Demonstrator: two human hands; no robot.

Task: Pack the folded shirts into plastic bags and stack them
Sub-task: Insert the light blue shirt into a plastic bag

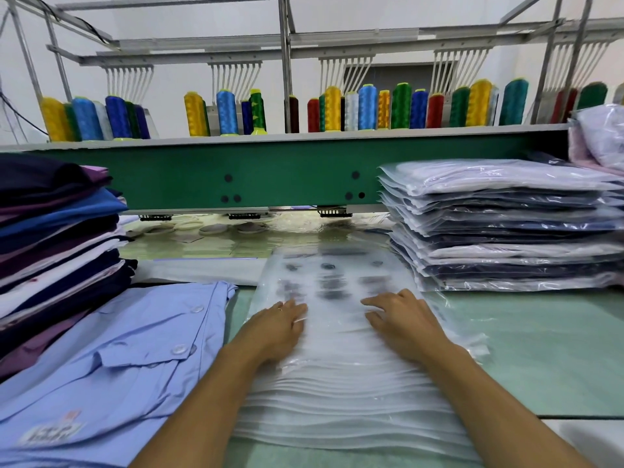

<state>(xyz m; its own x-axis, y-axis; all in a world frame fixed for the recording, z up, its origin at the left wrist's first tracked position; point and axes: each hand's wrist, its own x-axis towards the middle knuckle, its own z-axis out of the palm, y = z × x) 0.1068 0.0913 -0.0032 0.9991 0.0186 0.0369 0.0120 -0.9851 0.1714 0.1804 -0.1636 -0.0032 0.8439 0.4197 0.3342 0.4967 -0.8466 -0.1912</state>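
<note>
bench [540, 359]: pale green
bagged shirts [506, 224]: stack at 2 o'clock
folded shirts [57, 248]: pile at 9 o'clock
blue shirt [118, 359]: 8 o'clock, beside the bags
plastic bags [337, 383]: thick pile, 6 o'clock
hands: left hand [277, 332] and right hand [405, 325] flat on top bag, fingers straightish, gripping nothing

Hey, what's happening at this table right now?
A person is bagging shirts. The left grip and right grip rest on a pile of empty plastic bags in the middle. A folded light blue shirt lies unbagged to its left, next to the stack of unbagged shirts. The stack of bagged shirts stands on the right.
</note>
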